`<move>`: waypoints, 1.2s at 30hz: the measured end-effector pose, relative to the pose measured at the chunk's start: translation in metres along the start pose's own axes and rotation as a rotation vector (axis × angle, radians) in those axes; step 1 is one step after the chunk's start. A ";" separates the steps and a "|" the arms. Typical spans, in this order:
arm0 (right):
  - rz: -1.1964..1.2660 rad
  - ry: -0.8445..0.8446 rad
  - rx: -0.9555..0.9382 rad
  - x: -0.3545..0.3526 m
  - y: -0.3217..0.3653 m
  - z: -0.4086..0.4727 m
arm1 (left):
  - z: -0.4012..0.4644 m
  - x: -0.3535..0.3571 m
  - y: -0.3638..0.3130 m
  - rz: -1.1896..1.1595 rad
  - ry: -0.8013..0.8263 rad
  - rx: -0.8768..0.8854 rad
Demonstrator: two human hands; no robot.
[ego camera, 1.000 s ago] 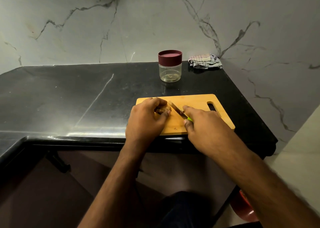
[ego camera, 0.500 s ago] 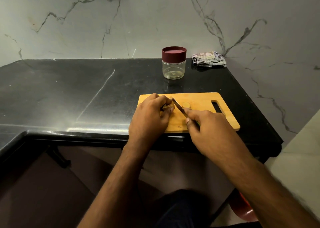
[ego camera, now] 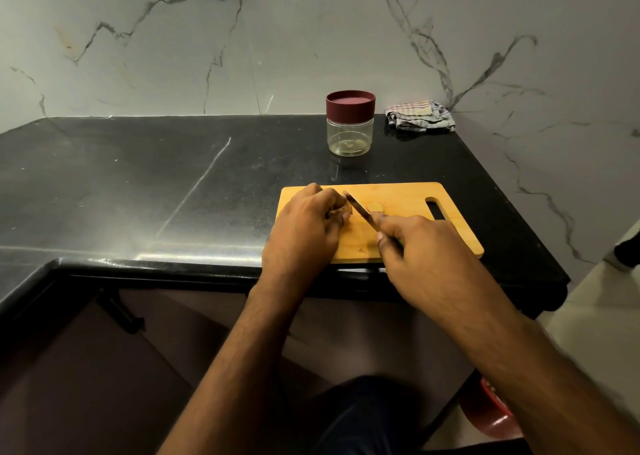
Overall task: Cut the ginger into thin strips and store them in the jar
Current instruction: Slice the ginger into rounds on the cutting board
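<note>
Ginger [ego camera: 343, 212] sits on the left part of a wooden cutting board [ego camera: 415, 236], a small brownish knob mostly hidden under the left hand [ego camera: 304, 226], whose fingers curl over it and pin it down. One pale round slice [ego camera: 375, 206] lies flat on the board just right of the blade, apart from the knob. The right hand [ego camera: 415, 246] grips a knife [ego camera: 360, 210] by a handle that shows a sliver of green, forefinger laid along the top; the blade slants up and left, its tip touching or nearly touching the ginger (which of the two is hard to tell). Beyond the board, well apart from it, stands the jar [ego camera: 350, 125], clear with a maroon lid on it. A crumpled checked cloth [ego camera: 420, 116] lies near the jar at the back corner. The surface [ego camera: 156, 177] is glossy black stone with pale streaks, set against a grey-veined marble wall [ego camera: 242, 39].
</note>
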State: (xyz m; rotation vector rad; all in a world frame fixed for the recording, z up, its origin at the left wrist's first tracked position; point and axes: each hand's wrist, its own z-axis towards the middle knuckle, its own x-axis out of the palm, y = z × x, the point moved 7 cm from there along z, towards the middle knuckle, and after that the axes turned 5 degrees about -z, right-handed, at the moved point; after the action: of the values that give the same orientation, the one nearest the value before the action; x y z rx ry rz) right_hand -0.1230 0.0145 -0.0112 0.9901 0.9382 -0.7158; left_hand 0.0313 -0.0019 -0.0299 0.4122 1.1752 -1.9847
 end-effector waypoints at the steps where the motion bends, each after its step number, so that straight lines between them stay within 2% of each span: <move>1: -0.008 0.009 0.000 0.000 0.001 0.001 | 0.000 0.000 0.000 -0.011 0.000 -0.003; 16: -0.108 0.120 0.063 0.004 0.016 0.032 | 0.004 -0.003 0.002 -0.041 -0.011 -0.005; 22: -0.095 0.148 0.083 0.005 0.014 0.025 | 0.001 -0.002 0.003 -0.064 -0.085 -0.029; 29: -0.132 0.220 0.098 0.001 0.013 0.020 | 0.002 -0.002 0.004 -0.085 -0.045 -0.012; 36: -0.111 0.213 0.085 0.000 0.015 0.033 | 0.001 -0.004 0.001 -0.080 -0.071 -0.022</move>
State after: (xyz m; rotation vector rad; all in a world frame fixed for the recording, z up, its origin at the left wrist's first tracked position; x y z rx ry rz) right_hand -0.1002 -0.0096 0.0021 1.1112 1.1633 -0.7581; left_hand 0.0343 -0.0013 -0.0276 0.2857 1.1844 -2.0359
